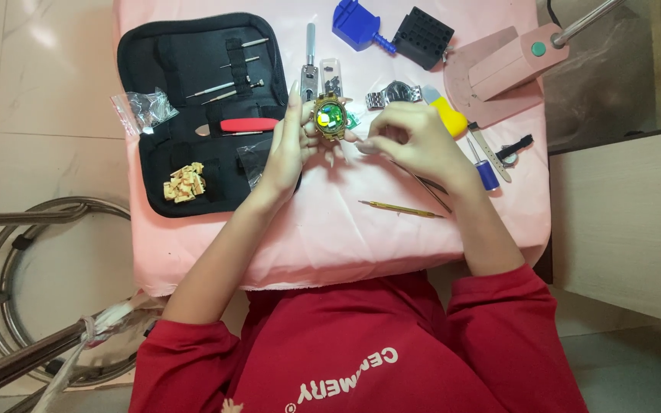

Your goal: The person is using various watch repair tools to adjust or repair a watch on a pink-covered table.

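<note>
Left hand (pixel 288 145) grasps a round gold-rimmed watch case (pixel 329 116), its green insides exposed, above the pink cloth-covered counter (pixel 330 229); right hand (pixel 415 138) pinches thin metal tweezers (pixel 422 183) beside it

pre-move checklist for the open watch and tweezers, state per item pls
1. Left hand holds open gold watch by its edge: ok.
2. Watch back off, green inside showing: ok.
3. Right hand holds thin tweezers: ok.
4. Tweezer tip at the watch: cannot tell, fingers hide it.
5. Yellow-handled stick lies apart from both hands on pink cloth: ok.
6. Second, silver watch lies beside the right hand: ok.
</note>
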